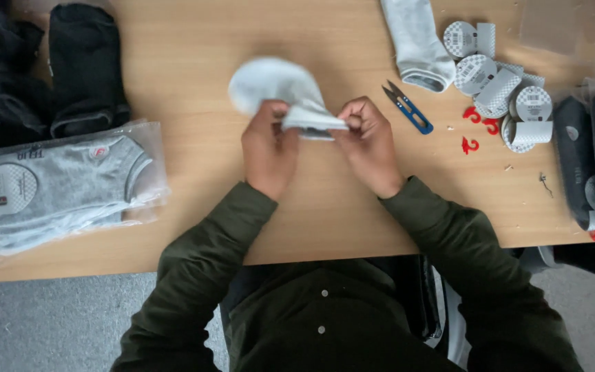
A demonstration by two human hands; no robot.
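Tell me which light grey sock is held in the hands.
The light grey sock at the table's middle: left hand and right hand pinch its cuff. The other light sock lies untouched beside the blue snips.

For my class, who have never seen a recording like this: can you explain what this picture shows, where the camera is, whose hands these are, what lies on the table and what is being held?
There is no machine here. One camera, worn on a person's head, looks down at their own two hands over a wooden table. The left hand and right hand together pinch a white sock at its opening. Beside the right hand lie small blue snips, another white sock, a pile of round paper labels and red plastic hooks. Dark socks lie at the right edge, and at the left are a clear bag of grey socks and a pile of black socks.
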